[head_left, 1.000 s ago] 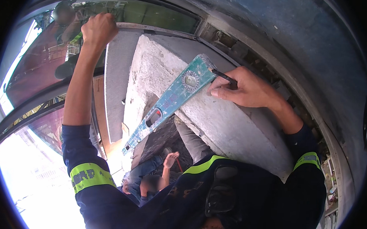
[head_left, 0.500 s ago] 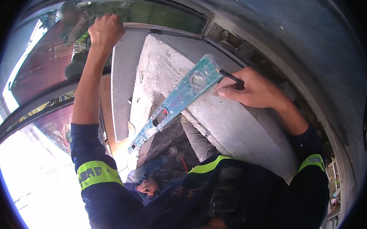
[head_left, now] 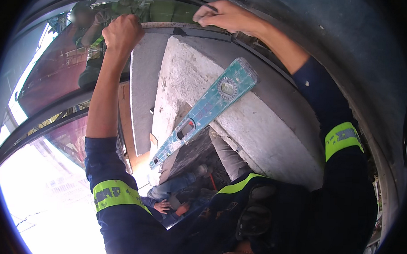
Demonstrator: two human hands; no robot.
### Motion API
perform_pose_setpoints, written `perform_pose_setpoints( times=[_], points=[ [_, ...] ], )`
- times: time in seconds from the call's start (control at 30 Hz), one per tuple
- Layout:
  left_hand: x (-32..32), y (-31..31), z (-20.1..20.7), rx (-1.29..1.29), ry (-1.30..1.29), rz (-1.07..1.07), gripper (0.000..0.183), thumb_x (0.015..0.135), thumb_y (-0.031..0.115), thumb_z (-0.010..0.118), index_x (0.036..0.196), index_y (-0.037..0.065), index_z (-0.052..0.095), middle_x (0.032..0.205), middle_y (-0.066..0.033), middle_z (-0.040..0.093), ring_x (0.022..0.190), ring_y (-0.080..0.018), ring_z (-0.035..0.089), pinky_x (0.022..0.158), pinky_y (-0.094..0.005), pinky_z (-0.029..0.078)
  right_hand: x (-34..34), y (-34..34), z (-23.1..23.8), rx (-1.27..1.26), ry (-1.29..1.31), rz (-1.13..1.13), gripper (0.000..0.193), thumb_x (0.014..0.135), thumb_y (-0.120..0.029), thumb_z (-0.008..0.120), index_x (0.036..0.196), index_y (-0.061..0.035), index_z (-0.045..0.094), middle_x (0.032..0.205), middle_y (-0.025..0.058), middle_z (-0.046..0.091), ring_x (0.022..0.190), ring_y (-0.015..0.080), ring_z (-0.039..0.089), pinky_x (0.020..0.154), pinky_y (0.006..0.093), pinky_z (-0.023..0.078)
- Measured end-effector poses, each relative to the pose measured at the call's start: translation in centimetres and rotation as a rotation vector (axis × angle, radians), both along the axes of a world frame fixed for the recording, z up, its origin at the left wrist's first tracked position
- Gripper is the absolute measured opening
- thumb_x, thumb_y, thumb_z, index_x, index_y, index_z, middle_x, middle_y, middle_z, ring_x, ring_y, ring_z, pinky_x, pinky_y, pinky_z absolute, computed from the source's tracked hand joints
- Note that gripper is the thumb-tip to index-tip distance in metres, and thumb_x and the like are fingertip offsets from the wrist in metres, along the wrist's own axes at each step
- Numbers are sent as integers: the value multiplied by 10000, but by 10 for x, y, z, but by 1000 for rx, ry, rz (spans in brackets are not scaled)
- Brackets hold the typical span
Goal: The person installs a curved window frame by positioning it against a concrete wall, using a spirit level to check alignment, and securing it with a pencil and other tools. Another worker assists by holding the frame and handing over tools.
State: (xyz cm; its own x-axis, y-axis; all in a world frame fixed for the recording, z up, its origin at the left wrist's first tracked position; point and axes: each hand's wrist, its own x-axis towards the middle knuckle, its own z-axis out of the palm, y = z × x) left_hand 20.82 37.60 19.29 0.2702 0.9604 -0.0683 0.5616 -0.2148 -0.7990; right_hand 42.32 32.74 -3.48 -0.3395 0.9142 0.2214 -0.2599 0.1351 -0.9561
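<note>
My right hand (head_left: 225,16) is raised to the top of the view, near the window frame, with its fingers closed on a dark pencil (head_left: 200,1) that points left. On the far left, my left hand (head_left: 123,32) is closed in a fist against the window's lower edge. Whatever its fingers grip, if anything, is hidden. Between my arms a worn teal spirit level (head_left: 204,110) lies slantwise across a rough white block (head_left: 178,72). Neither hand touches the level.
Dark window glass (head_left: 167,11) with reflections runs along the top and left. A grey panel (head_left: 144,93) stands beside the block. Below, another person's hands (head_left: 162,206) show near a red stick (head_left: 213,181). A dark wall (head_left: 349,56) curves along the right.
My right hand has left the level's upper end and moved up and left to the window frame, carrying the pencil. My left hand stays at the window; the level still lies on the block.
</note>
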Motion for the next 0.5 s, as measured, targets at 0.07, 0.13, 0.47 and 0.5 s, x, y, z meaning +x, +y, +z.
perform_pose_setpoints(
  times=[0.07,0.13,0.47,0.5],
  points=[
    [2,0,2,-4,-18,-16,263,902,176,603,1001,97,834,1110,-186,792,1057,-409,771,850,-549,617,-41,31,6,59,-100,18,446,1031,-344,713,1363,-47,717,903,1,702,547,79,512,462,290,399],
    [3,-1,4,-17,-26,-17,266,902,187,606,1006,99,834,1101,-194,790,1059,-412,770,858,-552,613,-85,53,10,-10,-190,-120,406,1011,-329,739,1328,-75,745,925,53,773,533,161,578,517,353,492],
    [9,-10,15,-51,-26,109,315,887,240,626,1113,135,817,1088,-193,803,1058,-433,770,899,-539,608,-154,85,-31,-16,7,-133,306,974,-343,811,1137,-85,794,859,76,756,683,192,698,736,400,565],
    [9,-12,21,-61,-30,127,328,883,258,633,1132,149,816,1082,-189,806,1056,-435,771,906,-534,608,-157,87,-32,29,-37,-184,298,970,-337,816,1128,-85,796,861,80,759,709,196,709,754,401,566]
  ],
)
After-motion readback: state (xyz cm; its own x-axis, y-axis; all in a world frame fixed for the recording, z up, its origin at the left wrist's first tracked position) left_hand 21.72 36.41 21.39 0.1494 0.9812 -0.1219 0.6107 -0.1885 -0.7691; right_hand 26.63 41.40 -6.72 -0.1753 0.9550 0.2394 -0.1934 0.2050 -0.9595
